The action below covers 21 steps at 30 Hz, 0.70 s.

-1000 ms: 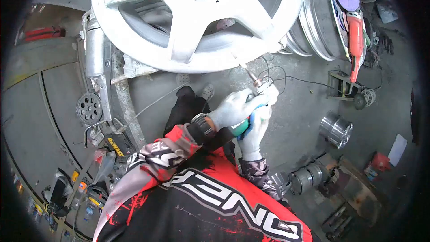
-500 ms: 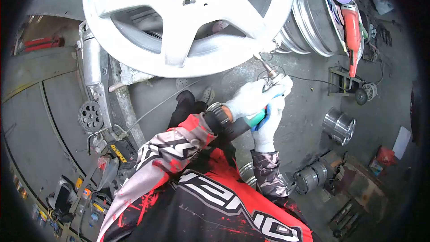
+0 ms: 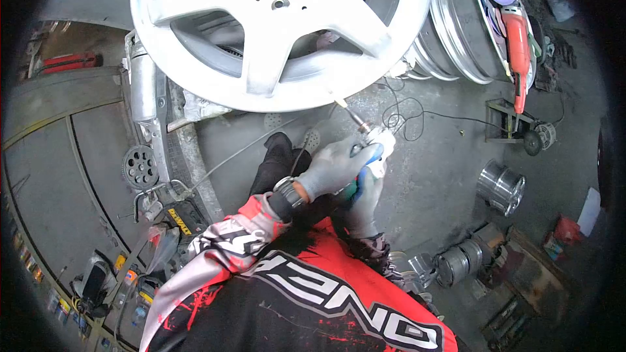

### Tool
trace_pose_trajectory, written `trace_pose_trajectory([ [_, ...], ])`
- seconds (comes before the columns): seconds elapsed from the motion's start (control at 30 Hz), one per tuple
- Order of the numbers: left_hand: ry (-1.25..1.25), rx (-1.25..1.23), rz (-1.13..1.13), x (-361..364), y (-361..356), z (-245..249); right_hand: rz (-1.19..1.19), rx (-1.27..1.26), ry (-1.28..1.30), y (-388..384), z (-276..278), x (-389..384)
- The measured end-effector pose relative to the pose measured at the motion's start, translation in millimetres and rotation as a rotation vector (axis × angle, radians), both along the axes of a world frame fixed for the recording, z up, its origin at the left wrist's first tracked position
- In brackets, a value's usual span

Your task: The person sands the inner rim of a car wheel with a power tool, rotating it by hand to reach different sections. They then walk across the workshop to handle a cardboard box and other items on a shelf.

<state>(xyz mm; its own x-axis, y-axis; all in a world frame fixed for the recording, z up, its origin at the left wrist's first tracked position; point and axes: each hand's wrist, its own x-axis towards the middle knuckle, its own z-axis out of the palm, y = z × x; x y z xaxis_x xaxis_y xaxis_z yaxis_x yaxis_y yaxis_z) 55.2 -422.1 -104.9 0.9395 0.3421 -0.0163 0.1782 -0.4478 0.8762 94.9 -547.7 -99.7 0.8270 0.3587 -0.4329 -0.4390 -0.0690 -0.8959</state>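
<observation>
A large white-coated alloy wheel (image 3: 267, 45) with wide spokes fills the upper middle. Below its rim, both gloved hands are wrapped round one green and silver handheld power tool (image 3: 380, 146). Its thin shaft points up and left, with the tip by the lower rim; exact contact cannot be made out. My left hand (image 3: 329, 168), with a watch at the wrist, is closed on the tool from the left. My right hand (image 3: 366, 199) is closed round the body, lower and to the right. The gloves hide much of the tool's body.
Silver wheels (image 3: 456, 32) stand at the upper right, with a red polisher (image 3: 517, 45) on them. A cable (image 3: 450, 116) runs over the floor. Another rim (image 3: 501, 186) lies at the right. A metal stand (image 3: 147, 91) and a DeWalt case (image 3: 179, 221) are at the left.
Both hands and the tool have moved left along the lower rim and slightly down. The view has shifted a little, so the wheel appears slightly further right.
</observation>
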Motion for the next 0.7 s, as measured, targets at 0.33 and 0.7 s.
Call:
trace_pose_trajectory([
  [0.33, 0.012, -0.111, 0.081, -4, 10, 9, 0.235, -0.018, -0.037, 0, -3, 5],
  [0.7, -0.284, -0.053, 0.001, 21, 13, -11, 0.026, -0.001, -0.185, 16, 16, 21],
])
